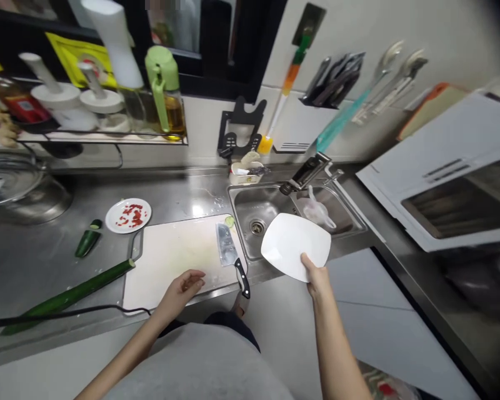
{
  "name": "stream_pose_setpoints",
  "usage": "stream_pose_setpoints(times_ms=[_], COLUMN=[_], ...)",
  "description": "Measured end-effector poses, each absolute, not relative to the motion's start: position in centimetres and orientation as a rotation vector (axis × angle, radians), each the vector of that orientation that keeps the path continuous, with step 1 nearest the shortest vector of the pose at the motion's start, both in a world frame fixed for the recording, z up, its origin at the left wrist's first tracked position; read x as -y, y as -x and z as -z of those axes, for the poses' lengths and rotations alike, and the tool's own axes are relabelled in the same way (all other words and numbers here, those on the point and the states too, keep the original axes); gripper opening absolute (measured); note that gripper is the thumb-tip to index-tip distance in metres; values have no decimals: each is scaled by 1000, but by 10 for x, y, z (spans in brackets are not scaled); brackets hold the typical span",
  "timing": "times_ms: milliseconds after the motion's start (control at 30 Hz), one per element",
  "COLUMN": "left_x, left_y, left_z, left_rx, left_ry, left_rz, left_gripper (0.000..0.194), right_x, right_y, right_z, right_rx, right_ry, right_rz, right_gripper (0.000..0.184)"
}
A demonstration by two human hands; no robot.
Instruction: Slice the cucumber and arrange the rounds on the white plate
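White and glossy, a squarish plate is held in the right hand, thumb on its upper face, to the right of the chopping board and partly over the sink. The left hand holds nothing that shows; its fingers curl loosely above the board's near edge.

Cutting appears to be only part done. Finely chopped red pieces sit on a small round plate beyond the board's far left corner. Two short dark-green cucumber pieces lie farther left of the board, while a long cucumber, largely whole, reaches its left edge. One pale green slice rests at the board's far right corner, just beside the cleaver, which lies along the board's right side.

Beyond the board, shelved above the worktop, stand a red-labelled bottle and a yellow packet; no brand or writing is legible on either.
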State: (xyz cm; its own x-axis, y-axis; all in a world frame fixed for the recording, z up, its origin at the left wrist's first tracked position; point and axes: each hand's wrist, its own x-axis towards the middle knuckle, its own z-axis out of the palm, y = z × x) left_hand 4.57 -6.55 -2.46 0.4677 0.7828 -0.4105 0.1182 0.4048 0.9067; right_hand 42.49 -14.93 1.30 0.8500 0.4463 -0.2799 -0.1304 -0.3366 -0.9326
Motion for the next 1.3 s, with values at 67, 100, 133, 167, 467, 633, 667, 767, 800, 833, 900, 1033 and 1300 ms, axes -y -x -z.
stream_pose_setpoints(times_ms=[67, 100, 133, 167, 467, 633, 667, 767, 800, 833, 900, 1033, 1300], left_x=[68, 69, 70, 71, 68, 64, 63, 61, 59, 56, 44, 2, -87], left_y=[-45, -44, -43, -41, -24, -23, -24, -29, -31, -35, -43, -62, -76], left_z=[28, 30, 31, 31, 35, 41, 42, 47, 49, 51, 52, 51, 55], left_rx=[-1029, -1033, -1040, -1049, -1161, -1180, -1179, -1188, -1200, -1217, -1269, -1375, -1402], left_ry=[-1114, -1123, -1130, -1134, -1072, -1012, -1000, -975, -969, -962, -940, -845, -749], left_rz=[-567, -581, -593, -604, -698, -742, -750, -778, -796, -818, -874, -1012, -1022], left_gripper=[38, 38, 38, 37, 36, 36, 35, 36, 37, 38, 42, 53, 41], right_x=[129, 123, 118, 114, 103, 89, 84, 62, 52, 41, 17, -28, -100], right_y=[-409, -401, -395, -390, -370, -364, -361, -349, -344, -338, -326, -296, -261], right_z=[-9, -8, -8, -8, 6, 11, 10, 8, 7, 6, 5, 7, 23], right_rx=[438, 607, 816, 1045, 1702, 1387, 1281, 920, 821, 745, 654, 544, 906], right_ry=[2000, 2077, 2129, 2152, 2147, 2082, 2062, 2006, 1983, 1953, 1852, 1637, 1833], right_rz=[-363, -257, -167, -92, 291, 148, 93, -131, -225, -326, -538, -977, -1160], right_gripper=[44, 41, 37, 33, 47, 31, 30, 38, 42, 45, 47, 43, 43])
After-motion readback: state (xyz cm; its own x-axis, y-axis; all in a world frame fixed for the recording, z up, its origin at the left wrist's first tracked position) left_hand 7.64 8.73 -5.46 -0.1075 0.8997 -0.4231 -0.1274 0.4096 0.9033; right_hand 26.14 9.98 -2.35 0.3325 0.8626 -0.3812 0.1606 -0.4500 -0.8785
